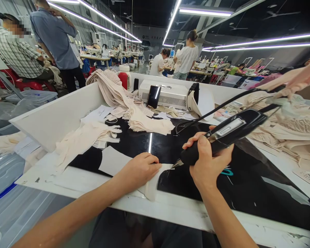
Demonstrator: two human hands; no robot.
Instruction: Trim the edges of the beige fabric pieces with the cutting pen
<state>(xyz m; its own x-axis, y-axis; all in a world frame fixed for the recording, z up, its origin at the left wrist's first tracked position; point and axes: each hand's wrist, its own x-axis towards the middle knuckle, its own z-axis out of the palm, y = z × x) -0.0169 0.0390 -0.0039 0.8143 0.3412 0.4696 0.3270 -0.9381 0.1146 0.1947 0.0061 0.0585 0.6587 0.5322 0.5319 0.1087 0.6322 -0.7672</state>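
My left hand [142, 170] presses down on a small cream fabric piece [152, 191] near the table's front edge, fingers together over it. A white pattern-like sheet [115, 160] lies under and beside that hand. My right hand [209, 163] is wrapped round a black corded hand tool [222, 134] with a pointed metal tip. The tip is at the right edge of the fabric piece, just right of my left fingers; whether it touches cannot be made out. Partly hidden behind my right hand is a teal loop [227, 171] on the black tabletop [181, 196].
Cream fabric stacks [150, 119] lie at the back and left [85, 137]. A white vented box [167, 94] and a phone [154, 96] stand behind. Another person's hand [294, 81] reaches in at right over piled fabric [297, 124]. White side boards [59, 113] edge the table.
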